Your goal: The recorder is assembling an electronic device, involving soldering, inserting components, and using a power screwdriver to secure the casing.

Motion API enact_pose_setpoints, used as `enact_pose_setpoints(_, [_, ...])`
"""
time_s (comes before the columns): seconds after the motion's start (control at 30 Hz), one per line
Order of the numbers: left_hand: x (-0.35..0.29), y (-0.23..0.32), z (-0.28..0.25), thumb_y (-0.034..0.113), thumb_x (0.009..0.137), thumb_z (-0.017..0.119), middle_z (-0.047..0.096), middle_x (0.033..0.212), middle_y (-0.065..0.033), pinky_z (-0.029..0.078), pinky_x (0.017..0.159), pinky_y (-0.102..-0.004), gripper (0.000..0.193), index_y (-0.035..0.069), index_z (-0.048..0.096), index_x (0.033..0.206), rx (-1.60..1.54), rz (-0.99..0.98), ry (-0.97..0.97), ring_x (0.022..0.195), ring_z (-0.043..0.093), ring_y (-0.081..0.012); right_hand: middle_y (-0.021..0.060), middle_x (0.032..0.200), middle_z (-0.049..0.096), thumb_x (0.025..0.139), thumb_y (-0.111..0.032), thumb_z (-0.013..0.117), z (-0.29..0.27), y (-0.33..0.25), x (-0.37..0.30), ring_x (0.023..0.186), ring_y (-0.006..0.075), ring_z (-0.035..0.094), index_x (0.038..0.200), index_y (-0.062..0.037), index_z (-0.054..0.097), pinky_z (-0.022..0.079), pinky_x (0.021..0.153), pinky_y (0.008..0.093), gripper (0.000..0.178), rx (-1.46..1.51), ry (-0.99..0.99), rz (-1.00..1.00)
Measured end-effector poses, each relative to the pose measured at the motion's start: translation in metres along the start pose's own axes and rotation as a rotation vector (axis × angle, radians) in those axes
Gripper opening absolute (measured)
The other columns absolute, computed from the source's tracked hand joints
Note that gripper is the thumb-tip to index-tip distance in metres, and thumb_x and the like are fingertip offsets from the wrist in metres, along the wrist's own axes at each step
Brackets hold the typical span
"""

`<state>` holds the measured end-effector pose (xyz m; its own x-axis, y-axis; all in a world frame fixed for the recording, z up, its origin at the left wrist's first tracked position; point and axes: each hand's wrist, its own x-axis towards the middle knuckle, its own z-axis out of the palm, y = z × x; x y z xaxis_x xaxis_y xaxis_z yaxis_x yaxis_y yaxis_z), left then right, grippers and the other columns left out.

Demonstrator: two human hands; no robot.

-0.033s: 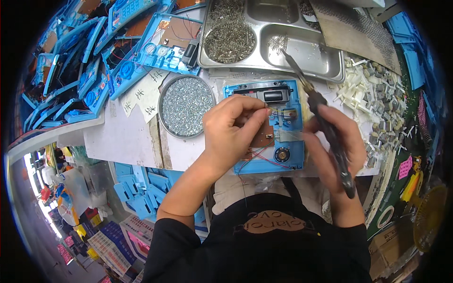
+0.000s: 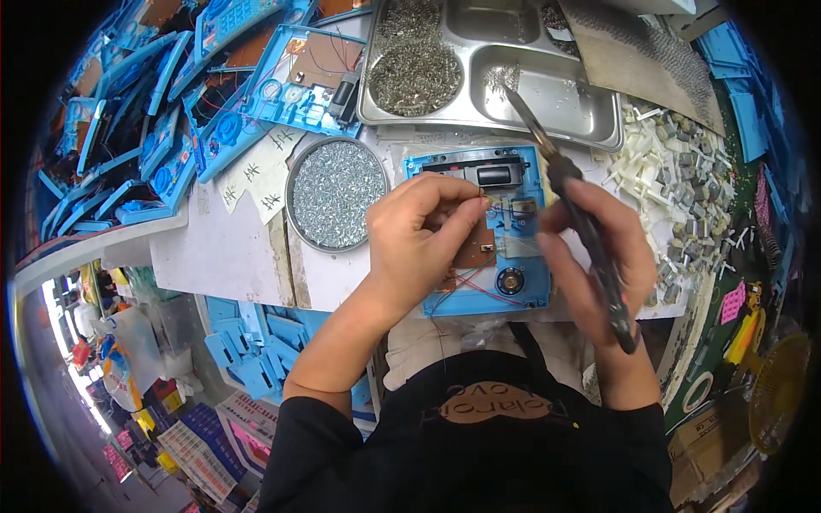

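A blue plastic housing (image 2: pixel 479 303) lies before me. Inside are a brown circuit board (image 2: pixel 475 253), a round speaker (image 2: pixel 510 281), red wires and a black window part near its far edge. My left hand (image 2: pixel 410 235) rests over its left side, thumb and forefinger pinched above the inner parts; whatever they hold is too small to make out. My right hand (image 2: pixel 629 256), right of the housing, grips a black-handled tool (image 2: pixel 590 235) with a long tapering metal shaft. Its tip appears over a compartment of the metal tray; how high above, I cannot tell.
The metal tray (image 2: pixel 590 128) contains small shiny parts. Left of the housing stands a round dish (image 2: pixel 339 249) full of small metal pieces. Blue housings (image 2: pixel 158 150) are heaped at the far left. White and grey parts (image 2: pixel 676 188) are piled at the right, beside a perforated board (image 2: pixel 637 56).
My right hand and the black-handled tool have shifted slightly to the left and away from me. My left hand keeps its pinch in the same place.
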<state>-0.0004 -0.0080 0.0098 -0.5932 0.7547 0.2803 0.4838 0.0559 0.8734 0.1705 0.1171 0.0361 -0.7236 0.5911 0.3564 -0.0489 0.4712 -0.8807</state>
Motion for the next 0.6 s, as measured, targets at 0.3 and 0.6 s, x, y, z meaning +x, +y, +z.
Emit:
enact_pose_setpoints(0.3, [0.009,-0.007,-0.008,0.003,0.084,0.078,0.072,0.084,-0.0114,0.055,0.064,-0.0326,0.01,0.001,0.073,0.092,0.014,0.142,-0.097,0.073,0.07,-0.0251,0.0115,0.105,0.071,0.085,0.007,0.071,0.038,0.011,0.029,0.095,0.0194,0.072,0.133,-0.0058,0.063,0.057,0.084,0.0302,0.05,0.128,0.007,0.021])
enact_pose_setpoints(0.6, [0.007,-0.008,-0.012,0.003,0.086,0.075,0.068,0.086,-0.0112,0.053,0.066,-0.0332,0.007,0.001,0.073,0.093,-0.048,0.125,-0.151,0.075,0.067,-0.025,0.0102,0.101,0.068,0.082,0.009,0.071,0.044,0.014,0.028,0.089,0.0182,0.07,0.131,-0.0067,0.064,0.056,0.08,0.0294,0.052,0.082,0.032,-0.008])
